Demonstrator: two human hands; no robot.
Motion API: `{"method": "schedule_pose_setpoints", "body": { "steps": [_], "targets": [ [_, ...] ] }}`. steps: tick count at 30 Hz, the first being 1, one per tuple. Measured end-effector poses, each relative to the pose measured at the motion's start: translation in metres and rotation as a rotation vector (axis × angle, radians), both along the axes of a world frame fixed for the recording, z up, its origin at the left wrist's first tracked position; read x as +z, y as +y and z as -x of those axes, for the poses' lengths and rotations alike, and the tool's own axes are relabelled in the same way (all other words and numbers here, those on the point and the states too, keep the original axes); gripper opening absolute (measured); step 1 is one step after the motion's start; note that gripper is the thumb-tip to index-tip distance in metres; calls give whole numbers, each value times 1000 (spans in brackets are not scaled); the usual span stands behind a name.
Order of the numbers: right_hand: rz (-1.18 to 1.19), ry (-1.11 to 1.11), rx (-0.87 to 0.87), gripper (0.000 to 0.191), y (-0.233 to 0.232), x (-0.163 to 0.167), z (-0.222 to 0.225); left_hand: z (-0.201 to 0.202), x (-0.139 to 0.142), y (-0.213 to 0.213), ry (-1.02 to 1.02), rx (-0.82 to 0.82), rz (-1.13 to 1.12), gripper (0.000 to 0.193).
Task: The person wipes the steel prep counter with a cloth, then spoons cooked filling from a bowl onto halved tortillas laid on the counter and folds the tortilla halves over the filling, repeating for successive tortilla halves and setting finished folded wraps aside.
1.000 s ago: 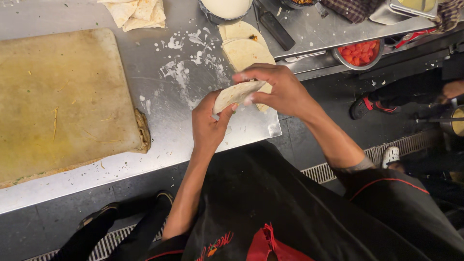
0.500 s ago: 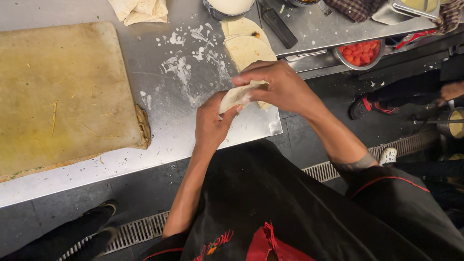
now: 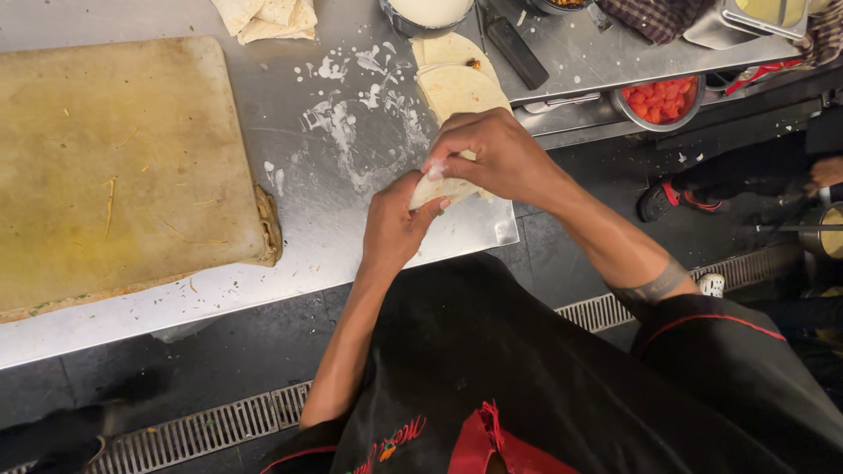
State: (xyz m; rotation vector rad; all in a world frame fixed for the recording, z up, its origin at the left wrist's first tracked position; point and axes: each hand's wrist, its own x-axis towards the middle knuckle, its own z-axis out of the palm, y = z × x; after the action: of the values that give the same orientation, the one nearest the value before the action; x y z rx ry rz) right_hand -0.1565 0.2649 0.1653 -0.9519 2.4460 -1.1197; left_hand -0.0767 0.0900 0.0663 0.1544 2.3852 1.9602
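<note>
- The left hand [image 3: 395, 224] grips the near end of a folded tortilla [image 3: 442, 188], held above the near edge of the steel counter [image 3: 351, 237].
- The right hand [image 3: 492, 154] curls over the tortilla from the far side, fingers pinching its top.
- Flat tortillas [image 3: 457, 83] lie just beyond.
- A worn cutting board [image 3: 123, 167] sits left.
- A bowl of chopped tomato [image 3: 659, 96] stands right.

Steel counter [image 3: 290, 263] above dark floor [image 3: 219, 351] with drain grate [image 3: 202, 432].

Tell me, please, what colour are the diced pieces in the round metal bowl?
Red-orange; the head view shows the bowl best.
</note>
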Motion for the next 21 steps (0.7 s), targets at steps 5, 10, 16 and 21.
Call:
{"method": "schedule_pose_setpoints", "body": {
  "steps": [5, 10, 16, 21],
  "targets": [
    [-11, 102, -43, 8, -7, -6, -1, 3, 2, 0, -28, -6, -28, 33],
    [59, -111, -62, 31, -3, -15, 7, 5, -4, -2, -84, 9, -17, 32],
    [65, -15, -164, 45, 16, -29, 20, 14, -29, -7, -114, 31, -201, 35],
    [162, -5, -290, 58, 44, -48, 7, 69, -57, -41, 85, 264, -257, 41]
  ]
}}
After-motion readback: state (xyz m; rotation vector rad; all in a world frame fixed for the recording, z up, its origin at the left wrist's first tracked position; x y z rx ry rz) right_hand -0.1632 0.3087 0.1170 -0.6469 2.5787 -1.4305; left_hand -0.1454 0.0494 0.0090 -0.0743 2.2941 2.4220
